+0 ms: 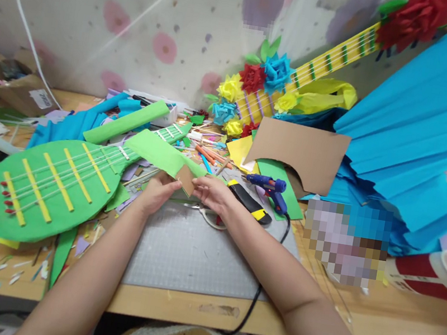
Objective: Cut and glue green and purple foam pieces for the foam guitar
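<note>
Between my two hands is a small piece of brown cardboard (185,178), with a strip of light green paper (156,151) running off from it to the upper left. My left hand (159,190) pinches the cardboard's left edge between thumb and fingers. On the other side, my right hand (213,193) grips its right edge. Whether the green strip is fixed to the cardboard I cannot tell. Both hands are over the far edge of a grey cutting mat (201,254). Just beyond the mat's top edge, scissors (213,219) lie partly hidden under my right wrist.
A green paper lute (51,185) lies at left. To the right are a black-and-yellow utility knife (249,203), a blue glue gun (269,186) with its cord, and cut cardboard (298,151). Blue crepe paper (414,141) and a paper cup (431,274) stand farther right. Scraps litter the back.
</note>
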Available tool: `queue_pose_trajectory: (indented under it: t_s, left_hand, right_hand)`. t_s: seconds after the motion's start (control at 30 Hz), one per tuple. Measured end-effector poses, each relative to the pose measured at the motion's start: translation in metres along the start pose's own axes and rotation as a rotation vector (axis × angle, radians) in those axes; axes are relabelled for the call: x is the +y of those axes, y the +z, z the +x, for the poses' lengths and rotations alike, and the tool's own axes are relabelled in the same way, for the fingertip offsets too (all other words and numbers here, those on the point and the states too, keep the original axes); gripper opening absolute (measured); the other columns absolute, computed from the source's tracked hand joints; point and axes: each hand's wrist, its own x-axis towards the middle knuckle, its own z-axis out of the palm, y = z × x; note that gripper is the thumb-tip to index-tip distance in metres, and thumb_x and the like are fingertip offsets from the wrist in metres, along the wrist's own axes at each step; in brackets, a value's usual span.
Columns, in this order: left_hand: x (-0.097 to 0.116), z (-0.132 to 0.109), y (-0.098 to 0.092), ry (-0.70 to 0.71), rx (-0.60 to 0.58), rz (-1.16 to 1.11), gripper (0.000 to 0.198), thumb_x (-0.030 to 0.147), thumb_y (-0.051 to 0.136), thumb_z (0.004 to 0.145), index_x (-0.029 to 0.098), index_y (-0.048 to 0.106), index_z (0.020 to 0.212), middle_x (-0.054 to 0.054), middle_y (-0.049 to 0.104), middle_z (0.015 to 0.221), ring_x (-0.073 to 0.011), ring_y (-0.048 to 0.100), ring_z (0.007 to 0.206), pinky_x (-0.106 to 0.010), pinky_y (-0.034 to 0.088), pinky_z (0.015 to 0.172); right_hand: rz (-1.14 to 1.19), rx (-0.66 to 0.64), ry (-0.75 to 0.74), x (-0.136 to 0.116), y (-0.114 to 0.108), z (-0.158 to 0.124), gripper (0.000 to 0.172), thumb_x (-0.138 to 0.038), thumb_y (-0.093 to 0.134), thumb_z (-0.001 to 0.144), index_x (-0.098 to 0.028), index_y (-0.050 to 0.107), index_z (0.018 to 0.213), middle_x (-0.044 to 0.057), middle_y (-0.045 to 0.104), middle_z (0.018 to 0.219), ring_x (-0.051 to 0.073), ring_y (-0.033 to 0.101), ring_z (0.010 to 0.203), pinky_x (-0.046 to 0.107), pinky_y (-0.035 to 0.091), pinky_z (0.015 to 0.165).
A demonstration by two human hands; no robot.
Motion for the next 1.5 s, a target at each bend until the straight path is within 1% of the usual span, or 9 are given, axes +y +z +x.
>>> queue_pose_trajectory:
  t_s: [0.17, 0.27, 0.5, 0.63, 0.83, 1.03, 1.27, 1.4, 1.5]
  left_hand:
    - [0.003, -0.001, -0.001, -0.010, 0.064, -0.042, 0.040, 0.028, 0.080, 0.055, 0.018, 0.066, 0.092, -0.005, 0.070, 0.097, -0.0229, 0.063, 0.097, -0.033, 0.048, 0.086]
    - [0.004, -0.002, -0.004, -0.032, 0.072, -0.074, 0.040, 0.028, 0.080, 0.056, 0.019, 0.066, 0.092, -0.004, 0.070, 0.098, -0.0217, 0.063, 0.097, -0.030, 0.050, 0.083]
    - [0.001, 0.000, -0.004, -0.050, 0.015, -0.087, 0.038, 0.029, 0.077, 0.061, 0.017, 0.064, 0.095, -0.007, 0.069, 0.103, -0.0233, 0.063, 0.099, -0.032, 0.051, 0.085]
    - [0.001, 0.002, -0.003, -0.062, 0.033, -0.103, 0.044, 0.035, 0.078, 0.060, 0.016, 0.064, 0.098, -0.006, 0.070, 0.100, -0.0215, 0.064, 0.095, -0.030, 0.051, 0.083]
    - [0.001, 0.003, 0.002, -0.063, 0.084, -0.104, 0.043, 0.040, 0.079, 0.057, 0.015, 0.065, 0.090, -0.005, 0.071, 0.088, -0.0198, 0.066, 0.085, -0.030, 0.050, 0.079]
    - [0.003, 0.002, 0.007, -0.045, 0.102, -0.116, 0.039, 0.044, 0.076, 0.059, 0.017, 0.065, 0.085, -0.001, 0.070, 0.080, -0.0177, 0.065, 0.082, -0.027, 0.049, 0.075]
    - [0.007, 0.003, 0.009, -0.037, 0.167, -0.134, 0.039, 0.042, 0.078, 0.055, 0.016, 0.066, 0.082, -0.002, 0.071, 0.079, -0.0174, 0.066, 0.078, -0.026, 0.050, 0.071]
    - [0.006, 0.003, 0.006, -0.041, 0.168, -0.109, 0.041, 0.041, 0.077, 0.057, 0.016, 0.066, 0.087, -0.003, 0.071, 0.084, -0.0200, 0.066, 0.085, -0.027, 0.051, 0.073]
    - [0.003, 0.003, 0.003, -0.017, 0.155, -0.080, 0.042, 0.038, 0.075, 0.060, 0.017, 0.064, 0.094, -0.004, 0.071, 0.090, -0.0203, 0.066, 0.089, -0.029, 0.051, 0.078]
  right_hand:
    - [-0.039, 0.073, -0.037, -0.009, 0.003, -0.005, 0.005, -0.017, 0.060, 0.072, -0.017, 0.057, 0.076, 0.000, 0.064, 0.064, 0.011, 0.062, 0.060, 0.023, 0.054, 0.060]
    - [-0.054, 0.108, -0.117, -0.011, 0.003, -0.004, 0.010, -0.026, 0.061, 0.074, -0.017, 0.063, 0.078, 0.001, 0.068, 0.073, 0.012, 0.062, 0.065, 0.025, 0.053, 0.066]
    - [0.014, 0.144, -0.282, -0.004, 0.002, 0.001, 0.020, -0.023, 0.073, 0.059, -0.018, 0.063, 0.075, 0.001, 0.070, 0.078, 0.016, 0.064, 0.081, 0.030, 0.050, 0.081]
    - [-0.096, 0.147, -0.410, 0.000, 0.005, -0.002, 0.023, -0.029, 0.071, 0.060, -0.020, 0.062, 0.080, 0.000, 0.070, 0.087, 0.018, 0.062, 0.091, 0.032, 0.048, 0.087]
    - [-0.278, 0.129, -0.503, 0.002, 0.012, -0.010, 0.012, -0.025, 0.063, 0.070, -0.023, 0.062, 0.081, 0.000, 0.068, 0.092, 0.016, 0.058, 0.103, 0.032, 0.042, 0.098]
    - [-0.426, 0.167, -0.464, 0.012, 0.010, -0.015, 0.019, -0.032, 0.062, 0.074, -0.024, 0.064, 0.091, 0.000, 0.066, 0.107, 0.016, 0.056, 0.109, 0.033, 0.034, 0.107]
    - [-0.513, 0.138, -0.458, 0.022, 0.001, -0.012, 0.022, -0.041, 0.060, 0.076, -0.025, 0.066, 0.089, 0.000, 0.066, 0.107, 0.016, 0.054, 0.113, 0.034, 0.029, 0.111]
    - [-0.363, 0.122, -0.422, 0.020, 0.006, -0.011, 0.025, -0.039, 0.063, 0.074, -0.024, 0.066, 0.094, -0.001, 0.066, 0.107, 0.015, 0.054, 0.113, 0.033, 0.033, 0.108]
    - [-0.130, 0.086, -0.258, 0.014, 0.009, -0.008, 0.026, -0.037, 0.060, 0.076, -0.020, 0.064, 0.095, 0.003, 0.069, 0.099, 0.018, 0.062, 0.097, 0.035, 0.047, 0.093]
